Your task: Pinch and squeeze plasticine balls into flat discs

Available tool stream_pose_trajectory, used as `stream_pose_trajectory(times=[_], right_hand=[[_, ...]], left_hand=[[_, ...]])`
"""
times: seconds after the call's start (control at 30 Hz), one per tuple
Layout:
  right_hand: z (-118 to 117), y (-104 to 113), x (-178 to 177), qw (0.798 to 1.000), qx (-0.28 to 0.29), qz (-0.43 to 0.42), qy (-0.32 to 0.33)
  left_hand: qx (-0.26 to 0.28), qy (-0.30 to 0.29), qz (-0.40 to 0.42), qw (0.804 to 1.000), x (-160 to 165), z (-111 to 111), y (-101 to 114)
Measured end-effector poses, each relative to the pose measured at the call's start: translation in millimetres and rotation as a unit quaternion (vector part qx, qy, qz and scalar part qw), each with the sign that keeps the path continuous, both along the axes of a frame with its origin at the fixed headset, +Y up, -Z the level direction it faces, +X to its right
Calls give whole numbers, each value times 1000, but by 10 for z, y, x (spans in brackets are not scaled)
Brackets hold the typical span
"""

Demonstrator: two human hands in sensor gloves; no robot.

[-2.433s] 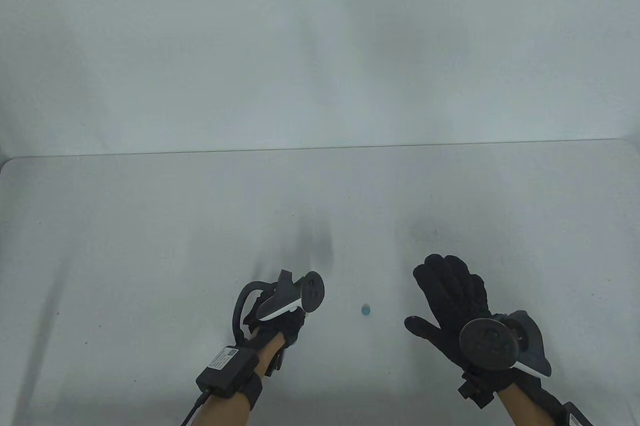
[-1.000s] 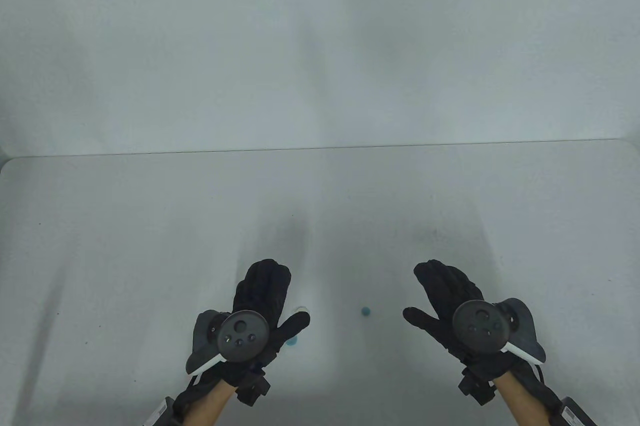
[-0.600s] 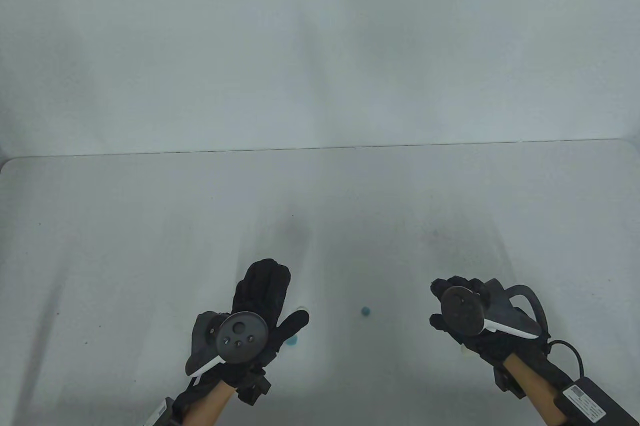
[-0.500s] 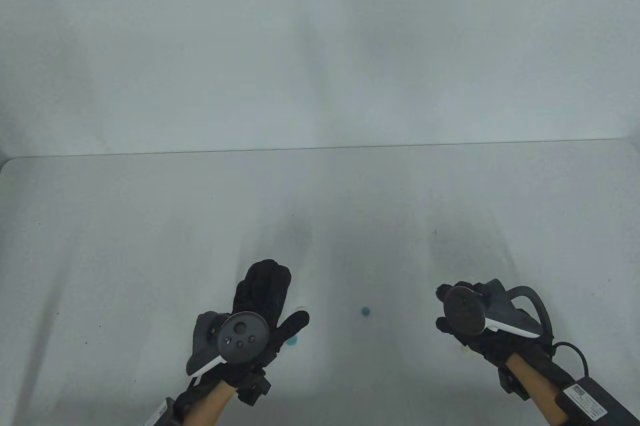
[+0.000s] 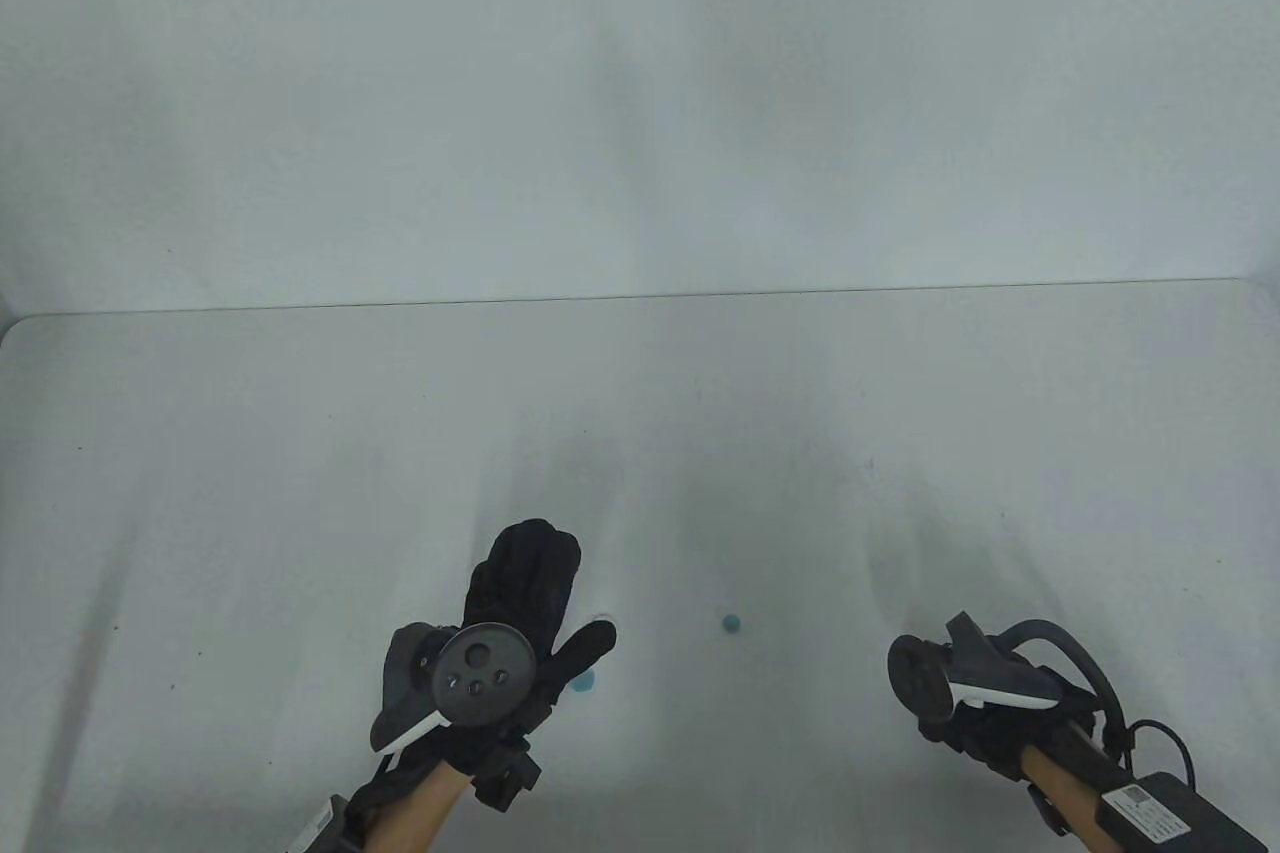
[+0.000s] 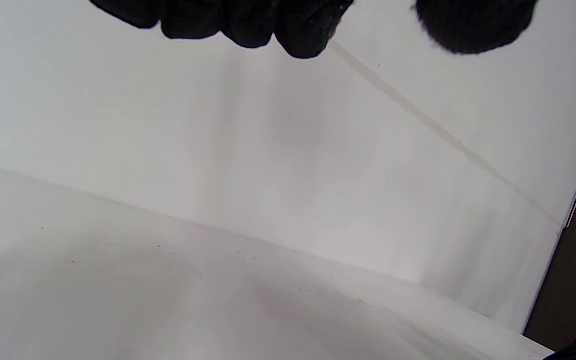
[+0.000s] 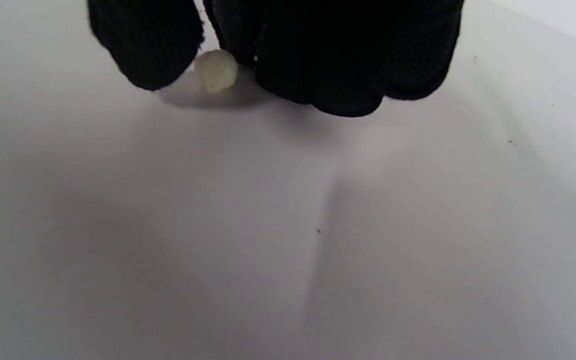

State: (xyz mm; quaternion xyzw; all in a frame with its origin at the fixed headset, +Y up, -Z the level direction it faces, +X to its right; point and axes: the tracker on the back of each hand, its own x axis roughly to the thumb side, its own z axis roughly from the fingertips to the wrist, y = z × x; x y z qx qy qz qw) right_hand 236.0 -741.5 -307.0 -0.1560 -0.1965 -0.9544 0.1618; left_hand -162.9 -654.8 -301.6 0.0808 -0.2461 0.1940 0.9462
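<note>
Both our hands are sitting low near the table's six o'clock edge. Our left hand is lying flat and spread, fingers together and thumb out toward three o'clock, holding nothing, just as it lay a second ago. Beside that thumb a flattened blue disc is peeking out, and a small white bit is lying at its one o'clock. Our right hand, which was spread flat a second ago, is now turned on edge, curled and drawn back toward five o'clock. We are reading that as the start of the next pick-up.

Only the right wrist view is showing why: a pale plasticine ball is resting on the table between our thumb and fingertips, apparently touching them, though we cannot tell if they are gripping it yet. From above, that ball is hidden under the glove. Meanwhile a small blue ball is waiting untouched between our hands. Our left wrist view is showing only fingertips over bare table.
</note>
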Motion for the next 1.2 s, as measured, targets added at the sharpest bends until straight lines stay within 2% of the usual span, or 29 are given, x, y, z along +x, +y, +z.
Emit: stream_pose_trajectory(times=[0.17, 0.5, 0.6, 0.7, 0.77, 0.87, 0.97, 1.07, 1.1, 1.13, 1.17, 1.2], right_hand=[[33, -65, -15, 999, 38, 5, 26], [-47, -34, -11, 999, 26, -12, 16], [-73, 157, -18, 998, 51, -46, -6], [-104, 511, -76, 990, 85, -110, -28], [-116, 671, -93, 981, 92, -166, -46], [-144, 887, -116, 941, 83, -317, -82], [-141, 965, -188, 886, 54, -449, -100], [-141, 949, -288, 831, 24, -547, -101], [-150, 907, -345, 801, -5, -589, -106], [-155, 879, -372, 786, -19, -609, -109], [-169, 823, -423, 758, -46, -640, -116], [-177, 798, -445, 746, -60, -652, -117]], left_hand=[[-3, 1, -1, 1000, -2, -2, 0], [-4, 8, -2, 1000, -7, -9, 3], [-5, 9, -5, 1000, -7, -15, -4], [-6, 12, -12, 1000, -9, -28, -17], [-6, 12, -12, 1000, -11, -29, -17], [-4, 14, -12, 1000, -14, -29, -16], [-5, 13, -12, 1000, -14, -29, -18], [-3, 15, -13, 1000, -17, -29, -16], [-3, 15, -12, 1000, -18, -30, -15], [-2, 16, -11, 1000, -21, -30, -13], [-1, 17, -11, 1000, -26, -29, -12], [-1, 19, -10, 1000, -30, -29, -10]])
